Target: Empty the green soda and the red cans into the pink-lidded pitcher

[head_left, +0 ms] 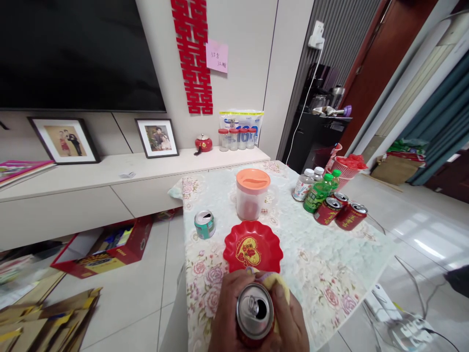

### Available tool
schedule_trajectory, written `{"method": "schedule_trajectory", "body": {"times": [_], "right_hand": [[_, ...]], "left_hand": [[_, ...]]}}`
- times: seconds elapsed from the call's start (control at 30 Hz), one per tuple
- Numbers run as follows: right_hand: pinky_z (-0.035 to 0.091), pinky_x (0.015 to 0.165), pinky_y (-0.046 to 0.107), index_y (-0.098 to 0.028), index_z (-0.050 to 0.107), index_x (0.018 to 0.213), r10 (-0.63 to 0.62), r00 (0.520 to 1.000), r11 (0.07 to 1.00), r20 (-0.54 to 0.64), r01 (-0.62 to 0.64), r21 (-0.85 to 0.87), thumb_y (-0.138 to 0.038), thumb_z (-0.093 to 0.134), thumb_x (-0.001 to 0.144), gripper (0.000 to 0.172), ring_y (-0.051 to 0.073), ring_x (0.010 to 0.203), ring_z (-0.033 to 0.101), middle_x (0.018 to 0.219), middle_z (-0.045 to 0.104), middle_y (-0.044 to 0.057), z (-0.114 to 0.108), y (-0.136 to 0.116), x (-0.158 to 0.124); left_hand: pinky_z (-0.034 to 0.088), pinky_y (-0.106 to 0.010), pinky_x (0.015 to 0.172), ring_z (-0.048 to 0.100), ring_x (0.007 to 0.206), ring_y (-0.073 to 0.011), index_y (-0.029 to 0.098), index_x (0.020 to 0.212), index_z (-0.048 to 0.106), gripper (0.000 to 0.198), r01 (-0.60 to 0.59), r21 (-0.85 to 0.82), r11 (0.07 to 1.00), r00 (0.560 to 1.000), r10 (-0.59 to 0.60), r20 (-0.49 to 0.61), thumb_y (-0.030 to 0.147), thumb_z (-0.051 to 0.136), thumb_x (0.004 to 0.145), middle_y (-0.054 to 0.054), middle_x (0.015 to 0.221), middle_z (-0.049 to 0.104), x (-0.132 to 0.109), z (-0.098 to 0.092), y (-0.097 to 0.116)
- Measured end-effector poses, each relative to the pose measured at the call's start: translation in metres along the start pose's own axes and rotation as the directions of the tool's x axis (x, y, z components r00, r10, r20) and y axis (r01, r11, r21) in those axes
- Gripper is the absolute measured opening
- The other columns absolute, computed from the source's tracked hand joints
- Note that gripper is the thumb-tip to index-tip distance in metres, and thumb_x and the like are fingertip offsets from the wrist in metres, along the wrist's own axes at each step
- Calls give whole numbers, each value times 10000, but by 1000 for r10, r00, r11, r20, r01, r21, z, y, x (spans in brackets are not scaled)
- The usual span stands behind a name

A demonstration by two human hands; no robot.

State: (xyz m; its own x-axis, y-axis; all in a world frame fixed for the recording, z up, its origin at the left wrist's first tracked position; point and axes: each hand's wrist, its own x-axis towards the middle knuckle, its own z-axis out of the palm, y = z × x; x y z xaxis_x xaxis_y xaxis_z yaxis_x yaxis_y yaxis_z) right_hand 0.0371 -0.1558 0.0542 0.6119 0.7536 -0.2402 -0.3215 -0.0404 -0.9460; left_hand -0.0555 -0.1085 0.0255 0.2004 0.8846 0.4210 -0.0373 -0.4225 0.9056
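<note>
An opened red can (254, 315) is held upright near the table's front edge. My left hand (229, 313) wraps round its left side. On its right side, my right hand (289, 313) presses a yellow cloth (275, 281) against the can. Just beyond both hands lies a red scalloped plate (252, 247) with a gold heart print, its near rim partly hidden by them. A green can (204, 224) stands left of the plate. Behind the plate is a clear container with an orange lid (252, 194).
At the table's right stand red cans (351, 216), green bottles (318, 194) and white-capped bottles (303, 185). A flowered cloth (304, 249) covers the table. Behind it, a white cabinet (154, 171) holds framed photos, a red pot (203, 143) and red-lidded jars (233, 140).
</note>
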Motion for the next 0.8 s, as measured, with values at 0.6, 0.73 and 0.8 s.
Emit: {"method": "schedule_trajectory", "body": {"times": [0.6,0.73,0.8], "right_hand": [[658,905,455,-191,822,1212,231,956,924,180,-274,266,-888,592,895,800,334,1076,794,1159,828,132,1,31,12],[647,913,408,-191,830,1033,143,990,967,-5,-139,215,-910,734,763,774,329,1040,789,1049,840,119,3,25,13],[643,906,383,-190,830,1013,48,998,998,-35,-46,49,-895,667,843,743,314,1027,787,1020,839,115,2,21,10]], "left_hand": [[670,-414,950,761,1148,-327,271,1352,655,690,108,-90,990,988,-117,-105,724,791,850,-113,1302,736,2,7,5],[655,-408,988,743,1150,-299,261,1404,608,726,116,-66,991,983,-124,-139,635,848,830,-108,1321,705,-1,8,-2],[668,-379,905,756,1041,-275,250,1339,624,705,133,-96,986,985,-142,-93,518,930,763,-83,1213,726,1,5,-2]]}}
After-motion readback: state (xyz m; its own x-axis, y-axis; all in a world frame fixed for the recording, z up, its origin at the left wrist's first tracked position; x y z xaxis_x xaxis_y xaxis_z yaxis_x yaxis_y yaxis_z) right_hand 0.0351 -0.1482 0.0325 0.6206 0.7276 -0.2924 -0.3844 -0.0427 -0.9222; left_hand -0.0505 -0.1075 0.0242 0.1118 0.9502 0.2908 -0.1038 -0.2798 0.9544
